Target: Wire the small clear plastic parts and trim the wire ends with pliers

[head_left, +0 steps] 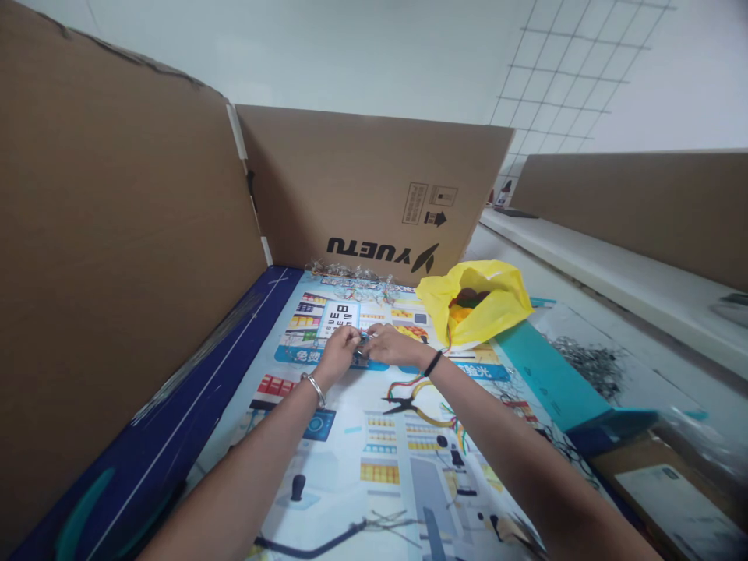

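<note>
Both hands meet over the printed sheet (351, 460). My left hand (340, 351), with a silver bangle (315, 389) on its wrist, is closed in a pinch. My right hand (393, 345), wearing a black band (433, 363), is closed from the other side. Between their fingertips is a small shiny silver piece (361, 347) that looks like thin wire; its exact shape is too small to make out. Just below my right wrist, cutting pliers (403, 404) with yellow handles lie on the sheet, their jaws pointing left. Red, yellow and green thin wires (409, 382) run beside them.
Tall cardboard panels (351, 187) stand at the back and left. Along the back panel's foot lie several twisted wire pieces (351, 272). An open yellow bag (496, 300) stands right of my hands. Farther right are a wire heap (590, 366) and a teal box flap (549, 382).
</note>
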Demonstrator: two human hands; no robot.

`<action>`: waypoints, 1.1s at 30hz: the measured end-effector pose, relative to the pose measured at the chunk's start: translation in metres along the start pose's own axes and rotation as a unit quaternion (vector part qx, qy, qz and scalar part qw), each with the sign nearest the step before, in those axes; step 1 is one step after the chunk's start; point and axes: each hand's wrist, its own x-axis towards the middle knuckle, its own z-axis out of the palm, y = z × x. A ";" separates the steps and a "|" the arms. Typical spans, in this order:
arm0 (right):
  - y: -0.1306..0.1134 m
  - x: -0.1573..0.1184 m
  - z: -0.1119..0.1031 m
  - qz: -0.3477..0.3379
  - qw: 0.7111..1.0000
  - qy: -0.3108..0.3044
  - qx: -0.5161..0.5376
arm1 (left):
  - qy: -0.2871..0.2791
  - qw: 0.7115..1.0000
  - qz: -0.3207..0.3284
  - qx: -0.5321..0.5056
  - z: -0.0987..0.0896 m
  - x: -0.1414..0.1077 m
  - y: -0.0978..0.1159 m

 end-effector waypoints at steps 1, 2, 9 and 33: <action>-0.001 -0.001 0.000 0.003 1.000 0.009 -0.004 | -0.001 1.000 -0.004 -0.006 0.000 0.000 0.000; -0.002 -0.002 -0.001 0.005 1.000 0.020 -0.009 | -0.002 1.000 -0.008 -0.013 -0.001 0.000 -0.001; 0.006 -0.010 0.002 -0.021 0.991 0.130 -0.008 | -0.009 0.999 -0.019 -0.042 -0.002 0.001 -0.002; 0.018 -0.008 0.013 0.012 0.988 0.153 -0.010 | -0.024 0.994 -0.049 -0.094 -0.003 -0.002 0.011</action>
